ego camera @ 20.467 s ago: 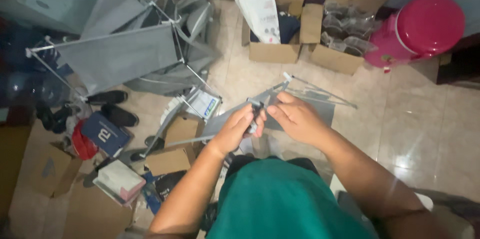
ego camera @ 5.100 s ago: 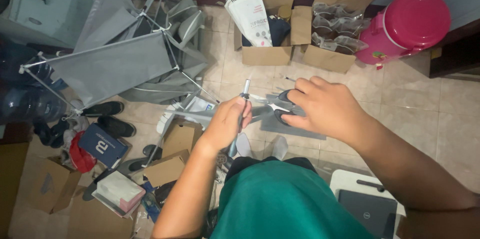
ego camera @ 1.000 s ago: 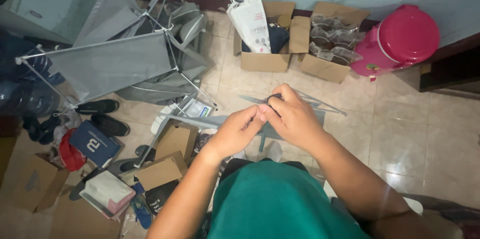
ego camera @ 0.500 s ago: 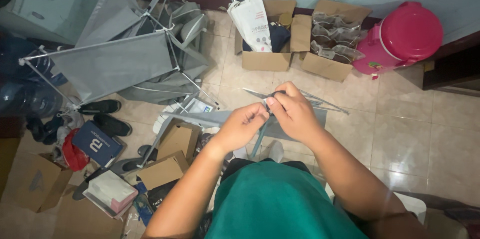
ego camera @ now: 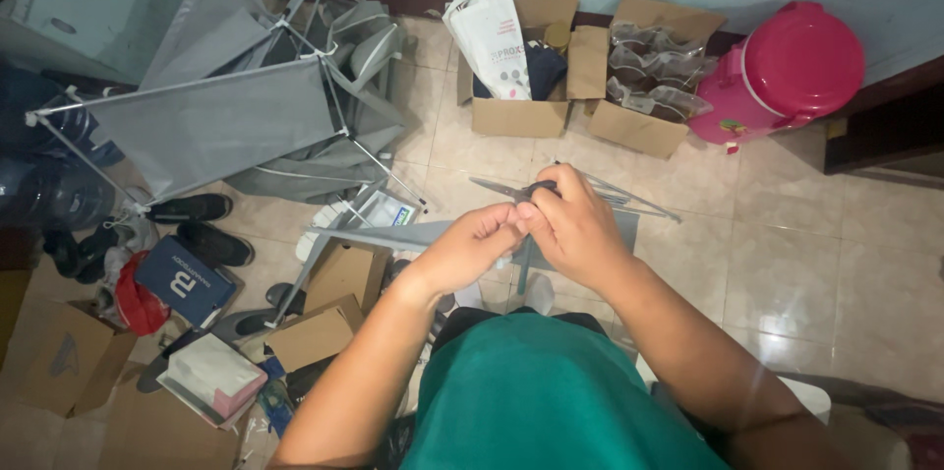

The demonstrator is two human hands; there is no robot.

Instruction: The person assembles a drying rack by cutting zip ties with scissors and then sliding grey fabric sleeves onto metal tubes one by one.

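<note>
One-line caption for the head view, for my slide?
Left hand and right hand pinch a thin grey rod above the tiled floor.

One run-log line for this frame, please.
left hand: pinching grey rod | right hand: gripping same rod | below: grey fabric panel

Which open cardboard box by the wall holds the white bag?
The left box, with the white bag standing in it; the right box holds clear plastic packets.

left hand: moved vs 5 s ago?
Yes. The left hand has closed rightward onto the right hand, judged against the cardboard box; they were apart on the grey rod.
</note>
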